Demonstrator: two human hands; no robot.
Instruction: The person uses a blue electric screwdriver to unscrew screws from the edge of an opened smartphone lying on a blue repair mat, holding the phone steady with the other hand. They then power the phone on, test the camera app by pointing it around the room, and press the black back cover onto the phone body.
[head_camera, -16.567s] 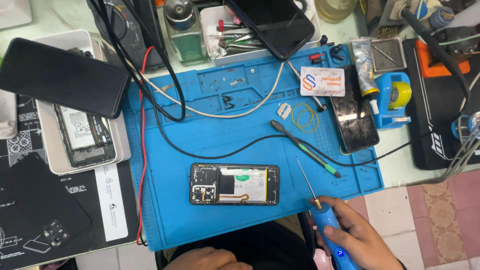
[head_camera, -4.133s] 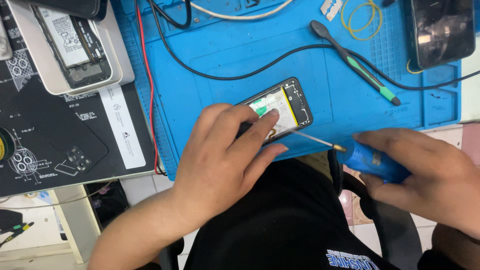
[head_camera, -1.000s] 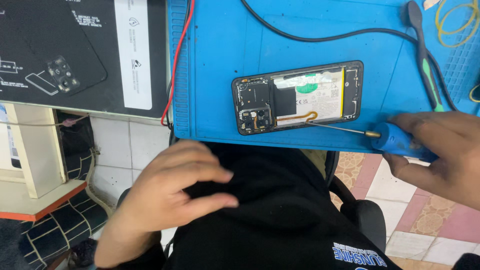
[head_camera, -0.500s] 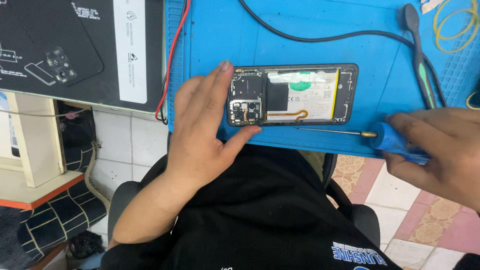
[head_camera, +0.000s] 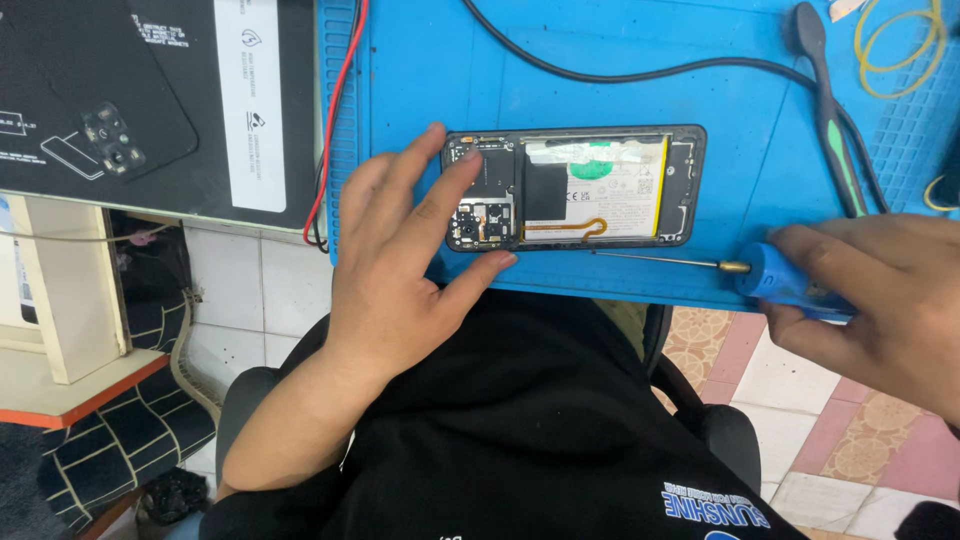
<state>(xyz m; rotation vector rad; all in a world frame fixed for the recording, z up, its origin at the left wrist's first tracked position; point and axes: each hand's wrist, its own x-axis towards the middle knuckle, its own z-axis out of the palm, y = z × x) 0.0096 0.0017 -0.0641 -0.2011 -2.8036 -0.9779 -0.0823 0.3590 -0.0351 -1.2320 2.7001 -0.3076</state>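
Phone: an opened phone (head_camera: 575, 188) with its back cover off lies flat and lengthwise on the blue mat (head_camera: 620, 80), close to the mat's near edge; battery and circuit board are exposed.
Left hand: the left hand (head_camera: 400, 270) is spread open, clamped on nothing; its fingertips rest on the phone's left end over the board, and the thumb presses the phone's near edge, pinning it.
Right hand: the right hand (head_camera: 880, 290) is closed around the blue handle of a screwdriver (head_camera: 760, 272); the thin shaft lies almost level along the mat's near edge, its tip just beside the phone's near side, apparently not yet seated in a screw.
Step in hand: by my reading, steadying the phone and bringing the driver to the board.
Next move calls for: likely lifting the handle so the tip can meet a screw squarely while the left hand keeps the phone from sliding.
Edges: the phone sits near the front edge of the bench, with the person's lap and tiled floor below; a loose screw could roll off.
Open room: bare mat lies beyond the phone up to a black cable (head_camera: 640, 72); a green-handled tool (head_camera: 830, 120) lies toward the right; a red wire (head_camera: 335, 120) runs along the mat's left edge beside a black box (head_camera: 150, 100).
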